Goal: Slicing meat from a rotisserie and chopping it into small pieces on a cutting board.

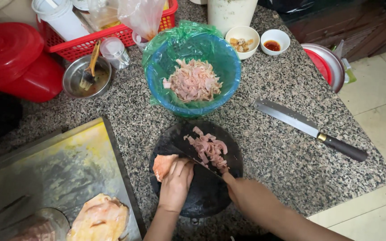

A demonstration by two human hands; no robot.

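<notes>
My left hand (175, 180) presses down on a chunk of pink meat (162, 164) on a round black cutting board (206, 196). My right hand (249, 196) grips the handle of a dark cleaver (193, 151) whose blade lies across the board beside my left fingers. A pile of thin pink meat slices (211, 149) rests on the blade and the board. Beyond the board stands a blue basket (228, 62) lined with a green plastic bag and holding more sliced meat (193, 80).
A second long knife (307, 127) lies on the granite counter (282, 156) to the right. A metal tray (68, 174) with a cooked bird (99, 218) sits left. Behind are a red basket (86, 42), red lidded tub (12, 58), steel bowl with brush (86, 76), two small bowls (258, 40).
</notes>
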